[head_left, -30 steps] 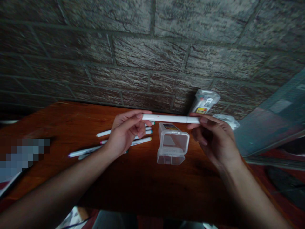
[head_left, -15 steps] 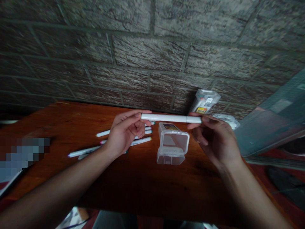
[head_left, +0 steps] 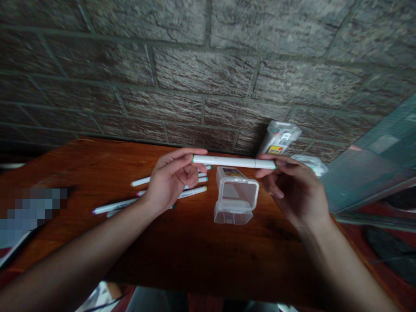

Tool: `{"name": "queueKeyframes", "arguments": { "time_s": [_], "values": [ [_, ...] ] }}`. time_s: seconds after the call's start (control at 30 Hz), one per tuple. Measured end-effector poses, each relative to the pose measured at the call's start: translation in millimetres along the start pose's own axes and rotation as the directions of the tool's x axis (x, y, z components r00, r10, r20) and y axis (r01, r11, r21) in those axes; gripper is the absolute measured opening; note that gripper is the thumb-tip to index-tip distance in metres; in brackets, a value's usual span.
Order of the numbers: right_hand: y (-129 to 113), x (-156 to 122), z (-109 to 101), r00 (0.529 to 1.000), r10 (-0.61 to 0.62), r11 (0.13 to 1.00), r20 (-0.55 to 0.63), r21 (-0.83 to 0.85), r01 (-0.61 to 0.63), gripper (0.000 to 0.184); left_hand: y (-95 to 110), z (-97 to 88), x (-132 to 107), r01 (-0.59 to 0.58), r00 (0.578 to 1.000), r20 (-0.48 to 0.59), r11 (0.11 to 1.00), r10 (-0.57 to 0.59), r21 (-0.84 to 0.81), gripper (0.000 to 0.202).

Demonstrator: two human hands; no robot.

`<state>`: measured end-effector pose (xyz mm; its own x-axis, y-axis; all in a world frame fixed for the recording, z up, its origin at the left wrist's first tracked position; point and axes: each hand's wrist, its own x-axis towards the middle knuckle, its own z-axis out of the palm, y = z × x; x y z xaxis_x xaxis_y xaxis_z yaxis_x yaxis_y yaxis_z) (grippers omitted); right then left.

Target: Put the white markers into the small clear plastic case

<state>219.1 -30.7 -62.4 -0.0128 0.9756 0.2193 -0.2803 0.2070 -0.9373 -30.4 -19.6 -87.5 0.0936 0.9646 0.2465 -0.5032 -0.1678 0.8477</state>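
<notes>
white twin-tip marker (head_left: 234,162) held level in the air between both hands, thin green mark at each end. left hand (head_left: 170,177) up off the table, left fingers (head_left: 182,157) half curled, barrel lying across the fingertips – light hold, exact thumb contact hard to tell. right hand (head_left: 294,190) with right fingers (head_left: 279,162) bent over the other end of the barrel, light pinch, lower fingers folded in, not fully closed.

just below the left fingers, several loose markers (head_left: 113,206) scattered on a reddish-brown wooden table (head_left: 195,260), partly hidden behind the left hand. between both sets of fingers, right under the held marker, clear plastic box (head_left: 233,203) with its lid flipped open. beyond the right fingers, clear plastic case (head_left: 278,138) with a yellow label, tilted against a brick wall (head_left: 195,73). just past the right fingertips, crumpled clear plastic wrap (head_left: 310,164) – at the table's far corner. further right of the fingers, glassy panel (head_left: 370,173) leaning at an angle.
</notes>
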Motion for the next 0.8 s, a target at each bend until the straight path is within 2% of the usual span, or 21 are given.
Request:
{"name": "queueKeyframes", "arguments": {
  "time_s": [0.8],
  "values": [
    [2.7,-0.7,-0.4,0.998,-0.057,0.996,-0.016,-0.076,0.056,0.023,-2.4,-0.4,0.3,-0.016,1.0,-0.002,0.999,0.016,0.03,0.025]
  ]
}}
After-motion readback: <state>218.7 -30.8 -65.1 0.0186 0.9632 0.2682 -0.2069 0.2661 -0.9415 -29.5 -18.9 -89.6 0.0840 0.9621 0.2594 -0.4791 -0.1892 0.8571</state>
